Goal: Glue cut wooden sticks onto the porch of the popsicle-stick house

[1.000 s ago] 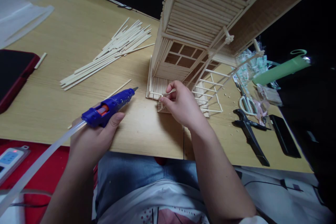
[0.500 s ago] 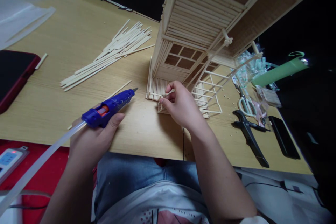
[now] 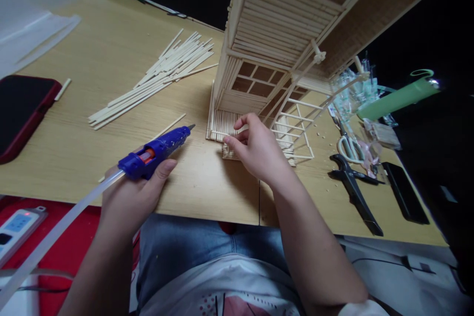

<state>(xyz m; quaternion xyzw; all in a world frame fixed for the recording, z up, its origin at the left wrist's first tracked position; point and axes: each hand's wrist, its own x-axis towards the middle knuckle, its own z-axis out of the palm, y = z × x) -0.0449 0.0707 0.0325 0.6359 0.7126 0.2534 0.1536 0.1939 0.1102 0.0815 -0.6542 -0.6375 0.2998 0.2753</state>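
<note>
In my left hand point(image 3: 137, 190) is a blue hot glue gun point(image 3: 157, 150), its nozzle pointing right toward the stick model. A long translucent glue stick point(image 3: 70, 224) trails from its back end. My right hand point(image 3: 257, 150) is at the front edge of a model house point(image 3: 274, 34) built of thin wooden sticks. Its thumb and curled fingers meet the low railing point(image 3: 218, 133) on the base; whatever they pinch is hidden. Right of this hand stands a stick-built stair point(image 3: 296, 123) with rails.
Loose wooden sticks point(image 3: 159, 76) lie in a pile at left, near a red-cased phone point(image 3: 25, 113). Rightward are scissors point(image 3: 350, 149), a black cutter-like tool point(image 3: 353, 192), a black phone point(image 3: 405, 192), a green cylinder point(image 3: 400, 98) and plastic wrappers point(image 3: 350, 86).
My right thumb and fingers have shifted very slightly at the railing. The glue gun stays in my left hand at nearly the same spot. The view has moved a little.
</note>
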